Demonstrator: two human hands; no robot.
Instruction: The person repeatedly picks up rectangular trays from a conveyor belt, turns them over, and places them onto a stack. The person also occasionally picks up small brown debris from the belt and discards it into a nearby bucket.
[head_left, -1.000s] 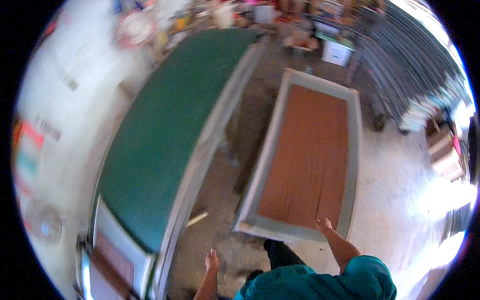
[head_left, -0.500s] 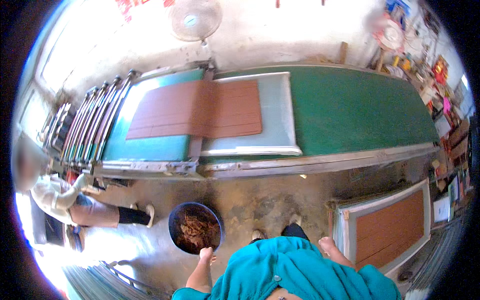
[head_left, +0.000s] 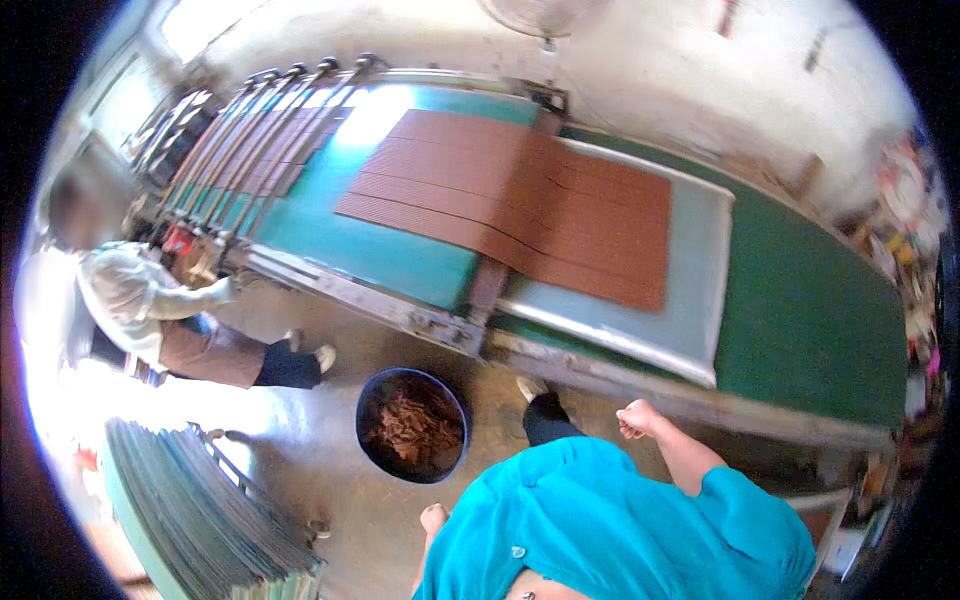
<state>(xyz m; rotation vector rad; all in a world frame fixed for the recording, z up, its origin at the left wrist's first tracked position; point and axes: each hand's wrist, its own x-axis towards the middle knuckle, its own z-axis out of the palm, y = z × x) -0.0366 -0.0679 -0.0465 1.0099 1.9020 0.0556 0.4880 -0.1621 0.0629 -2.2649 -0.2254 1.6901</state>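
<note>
You've stepped up to the green counter, right hand clenched, seemingly empty, near its edge, left hand low, grip unclear, so the brown sheet, lying partly on the mesh frame, is closer but untouched.

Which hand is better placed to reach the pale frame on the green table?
Likely your right hand: it's closer to the green table and frame; your left hand is back beside your shirt.
</note>
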